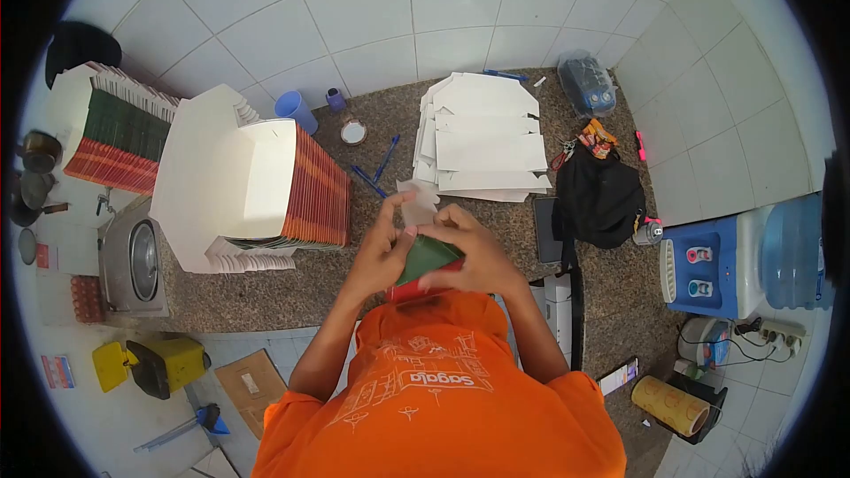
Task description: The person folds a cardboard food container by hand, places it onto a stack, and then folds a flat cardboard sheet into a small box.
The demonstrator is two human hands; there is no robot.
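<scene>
Here's the green-and-red cardboard carton (427, 264), up off the speckled brown stone counter (266, 288) and held close to the chest, right between both hands. The left hand (381, 246) grips its left edge, fingers curled over the top and thumb pressed in. The right hand (475, 252) wraps across the far side, closed firmly over the board. A white flap seems to poke up above the fingers, though the hands hide most of it, so that's hard to say.

This is a light piece, thin card, stiff along its creases but easy to dent, and the printed face is probably a touch slick. The best hold is at the edges and fold lines, not the flat middle.

Just beyond lies the fanned stack of flat white card blanks (482, 137). To the left is the row of folded white cartons with red and green edges (283, 186). A black fabric backpack (598, 195) slumps on the right, and two blue pens (379, 166) lie between the stacks.
</scene>
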